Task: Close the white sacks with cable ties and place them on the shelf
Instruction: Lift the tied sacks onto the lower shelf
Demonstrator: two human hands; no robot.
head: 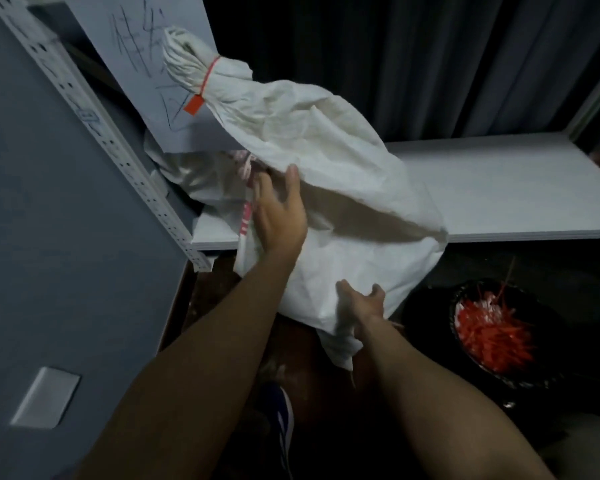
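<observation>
Hands' grip: left hand point(279, 216) flat, open against tied sack point(333, 188); right hand point(364, 303) pinching its bottom.

the head view is dim and bluish, light from above catching the white sack point(326, 143) and the shelf point(499, 188) while the floor and curtain point(413, 64) sink into near black, a soft shadow lying under the sack, everything slightly blurred and straight edges bowing toward the corners.
</observation>
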